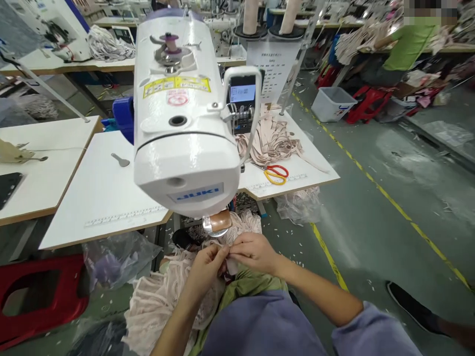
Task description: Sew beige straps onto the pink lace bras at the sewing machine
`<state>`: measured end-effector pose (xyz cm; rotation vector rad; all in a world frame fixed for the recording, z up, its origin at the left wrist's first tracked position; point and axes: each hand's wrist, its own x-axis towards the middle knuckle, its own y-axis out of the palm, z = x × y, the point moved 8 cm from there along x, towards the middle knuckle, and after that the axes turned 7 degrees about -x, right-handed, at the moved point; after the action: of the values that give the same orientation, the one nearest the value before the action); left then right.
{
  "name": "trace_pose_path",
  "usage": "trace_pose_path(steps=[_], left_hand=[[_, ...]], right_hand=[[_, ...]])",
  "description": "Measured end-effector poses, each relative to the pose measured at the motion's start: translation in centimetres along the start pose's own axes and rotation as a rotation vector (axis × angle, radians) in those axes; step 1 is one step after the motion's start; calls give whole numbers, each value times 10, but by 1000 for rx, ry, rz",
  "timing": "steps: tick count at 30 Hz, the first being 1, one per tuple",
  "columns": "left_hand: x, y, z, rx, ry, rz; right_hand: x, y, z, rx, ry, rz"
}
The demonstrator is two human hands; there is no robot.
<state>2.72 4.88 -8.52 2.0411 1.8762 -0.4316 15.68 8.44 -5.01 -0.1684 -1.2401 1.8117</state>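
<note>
Close together in front of the sewing machine [185, 163], the fingertips of my left hand [208, 264] and my right hand [256, 253] meet in a pinch. Between them is a bit of pale fabric [232, 267], mostly covered by the fingers. A heap of cream ruffled fabric [163, 291] lies beneath my left forearm and spreads across to the lap. More of this pale fabric [247, 222] hangs just beyond my right hand, under the machine head.
On the white table [311, 168] lie red-and-yellow scissors [276, 174] beside a bundle of beige strips [272, 141]. A red stool [70, 291] stands at left. Another person [411, 47] sits at the far right, and someone's shoe [411, 306] is on the floor nearby.
</note>
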Motion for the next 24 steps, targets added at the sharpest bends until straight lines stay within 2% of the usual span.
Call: trace_pose_path(steps=[1,2,3,6,8,11,14,17,19,20,22,24], left_hand=[[2,-1,3,-35,-23,15],[2,-3,4,-69,-36,18],[2,-6,4,-100,-38,9],[-3,-10,-2,-224,-28,-13],[-6,-9,-6,-342,-38,2],[-9,-8,-8,-479,-58,6],[-11,-10,-6,-581,-77,-13],[-12,-11,-3,-667,-98,-26],[-12,-10,-2,-701,-111,-26],[-12,-9,-2,-711,-118,-24],[-12,-8,-3,-709,-122,-20],[-11,-7,-4,-684,-117,-18]], right_hand=[[7,-7,-23,-104,76,65],[15,-20,-55,-254,220,113],[23,-43,-86,-368,352,86],[55,-94,-153,-499,483,102],[71,-108,-182,-540,515,184],[69,-108,-195,-583,532,271],[34,-102,-182,-542,540,281],[-20,-98,-150,-220,605,165],[-51,-92,-115,75,596,105],[-62,-87,-94,140,565,133],[-71,-78,-49,142,454,226],[-67,-68,-12,55,309,332]])
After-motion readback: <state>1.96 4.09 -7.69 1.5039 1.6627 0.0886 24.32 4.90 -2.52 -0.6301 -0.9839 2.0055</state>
